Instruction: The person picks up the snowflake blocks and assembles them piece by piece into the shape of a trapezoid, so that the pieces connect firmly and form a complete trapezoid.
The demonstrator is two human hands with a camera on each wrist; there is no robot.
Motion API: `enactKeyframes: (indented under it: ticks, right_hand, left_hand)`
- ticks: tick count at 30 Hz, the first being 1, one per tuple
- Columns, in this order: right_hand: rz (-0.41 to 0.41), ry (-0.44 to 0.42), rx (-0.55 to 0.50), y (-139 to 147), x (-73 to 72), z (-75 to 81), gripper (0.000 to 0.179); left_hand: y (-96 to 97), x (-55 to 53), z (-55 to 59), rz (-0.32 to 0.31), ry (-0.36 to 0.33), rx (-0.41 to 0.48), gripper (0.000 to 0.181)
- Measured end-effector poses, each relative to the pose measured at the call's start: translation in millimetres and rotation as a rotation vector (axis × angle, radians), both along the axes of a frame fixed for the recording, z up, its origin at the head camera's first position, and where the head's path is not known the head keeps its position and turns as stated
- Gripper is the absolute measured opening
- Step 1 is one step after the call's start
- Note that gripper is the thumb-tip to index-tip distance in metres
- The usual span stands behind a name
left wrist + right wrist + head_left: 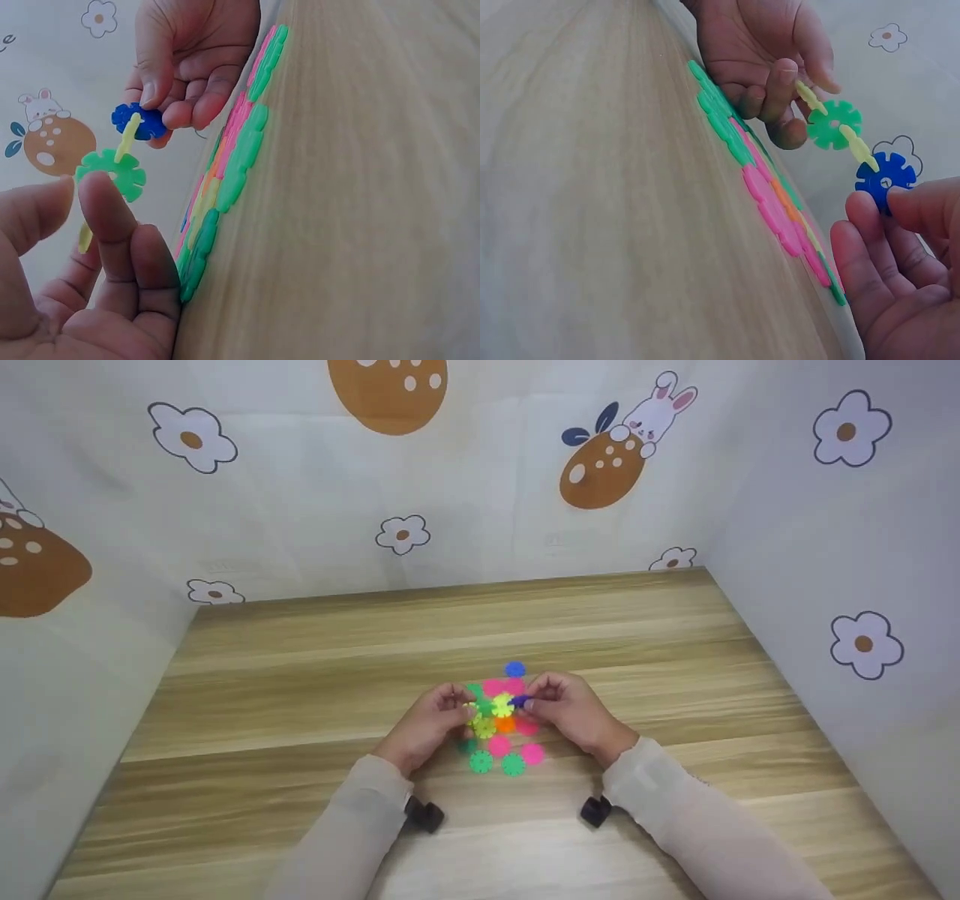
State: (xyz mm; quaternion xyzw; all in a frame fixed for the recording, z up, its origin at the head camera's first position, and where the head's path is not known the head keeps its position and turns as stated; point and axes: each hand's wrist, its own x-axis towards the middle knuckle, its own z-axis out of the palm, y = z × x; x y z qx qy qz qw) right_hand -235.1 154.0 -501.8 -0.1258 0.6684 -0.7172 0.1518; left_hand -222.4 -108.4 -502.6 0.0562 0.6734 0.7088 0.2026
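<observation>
Between the two hands runs a short chain of slotted plastic snowflake discs, raised off the table. Its order is a yellow disc (808,97), a green disc (825,135), another yellow disc (859,148) and a blue disc (871,180), joined edge to edge at their slots. My left hand (431,725) pinches the yellow end beside the green disc, thumb and fingertips around it. At the other end, my right hand (574,712) grips the blue disc between thumb and index finger. The blue disc's slot meets the yellow disc's edge in the right wrist view.
Loose discs lie flat beneath the hands: several pink (499,746) and green (481,762) ones, an orange one (505,724) and a yellowish one (485,727). A blue disc (515,669) lies farthest back on the wooden table (315,660). Printed cloth walls (300,510) stand behind and beside it.
</observation>
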Motion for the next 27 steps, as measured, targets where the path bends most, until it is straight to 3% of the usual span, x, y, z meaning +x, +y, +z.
enactKeyframes:
  ticks: [7,11,17,24,27]
  right_hand:
    - [0.037,-0.011,0.025,-9,5.3,3.0,0.012]
    - [0.009,0.025,0.094,-7,3.7,4.1,0.010]
    - [-0.119,0.130,0.361,4,-4.5,5.1,0.021]
    - [0.004,0.201,0.688,10,-3.7,10.4,0.040]
    - [0.017,0.225,0.771,9,-2.4,12.3,0.038]
  left_hand:
    - [-2.9,0.6,3.3,-0.087,0.048,-0.069,0.031]
    - [-3.4,1.4,2.8,-0.091,0.049,-0.090,0.031]
    - [-3.5,2.8,0.9,-0.051,0.030,-0.084,0.030]
    - [-3.7,3.3,2.4,-0.040,0.012,-0.058,0.032]
    - [-3.6,3.9,2.5,-0.033,0.002,-0.041,0.033]
